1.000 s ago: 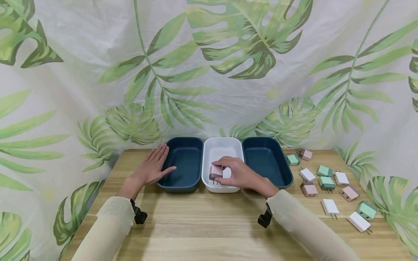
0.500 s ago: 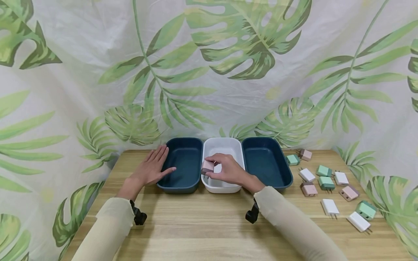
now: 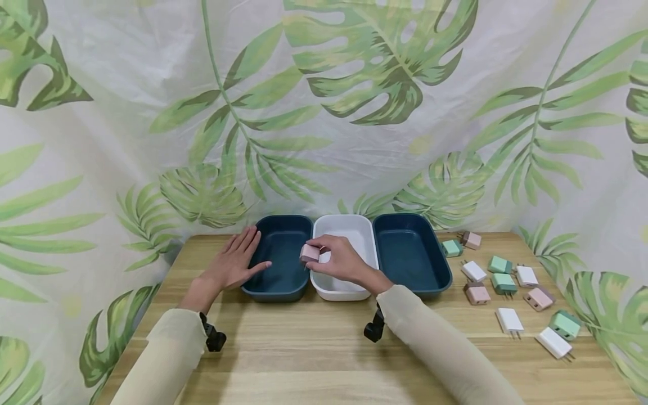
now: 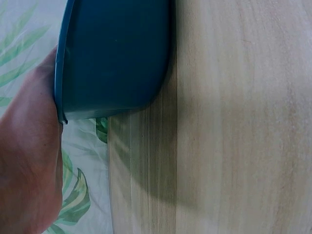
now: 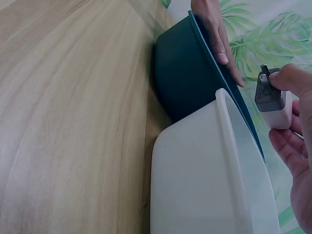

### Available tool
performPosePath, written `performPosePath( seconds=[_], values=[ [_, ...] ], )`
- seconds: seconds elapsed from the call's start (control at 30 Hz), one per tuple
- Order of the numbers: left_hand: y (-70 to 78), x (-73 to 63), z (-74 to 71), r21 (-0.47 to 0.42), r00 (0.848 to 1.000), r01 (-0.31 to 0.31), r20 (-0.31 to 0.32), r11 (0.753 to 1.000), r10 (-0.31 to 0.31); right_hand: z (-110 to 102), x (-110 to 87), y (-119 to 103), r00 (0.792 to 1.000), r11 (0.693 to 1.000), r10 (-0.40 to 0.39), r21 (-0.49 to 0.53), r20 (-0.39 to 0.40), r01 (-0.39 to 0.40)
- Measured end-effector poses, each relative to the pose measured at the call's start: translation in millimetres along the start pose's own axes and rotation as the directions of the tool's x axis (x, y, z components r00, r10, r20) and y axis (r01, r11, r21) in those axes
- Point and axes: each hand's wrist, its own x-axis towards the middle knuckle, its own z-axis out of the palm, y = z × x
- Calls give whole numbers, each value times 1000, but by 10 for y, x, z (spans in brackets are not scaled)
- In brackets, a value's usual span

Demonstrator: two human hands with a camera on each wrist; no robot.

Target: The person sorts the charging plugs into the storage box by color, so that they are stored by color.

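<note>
My right hand (image 3: 340, 260) pinches a pink plug charger (image 3: 310, 253) between thumb and fingers. In the head view the charger overlaps the shared edge of the left dark blue tray (image 3: 277, 295) and the white tray (image 3: 340, 295). The right wrist view shows the charger (image 5: 274, 100) above the tray rims, its dark grey end and metal prongs facing the camera. My left hand (image 3: 234, 263) rests with straight, spread fingers on the left rim of that blue tray, its thumb reaching over the inside. In the left wrist view this hand (image 4: 29, 151) lies against the tray's rim (image 4: 59, 73).
A second dark blue tray (image 3: 412, 253) stands right of the white one, all side by side. Several chargers in white (image 3: 509, 320), green (image 3: 565, 325) and pink (image 3: 477, 293) lie scattered on the wooden table (image 3: 304, 349) at the right. A leaf-patterned cloth (image 3: 283, 112) hangs behind.
My right hand has carried the pink charger leftward from over the white tray to the blue tray's right edge. My left hand has stayed on the rim.
</note>
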Motion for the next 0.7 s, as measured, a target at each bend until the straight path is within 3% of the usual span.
performPosePath(
  seconds=[0.7],
  values=[
    [-16, 25, 16, -5, 1000, 1, 8, 1000, -1, 173, 254, 68, 994, 992, 108, 67, 16, -109]
  ],
)
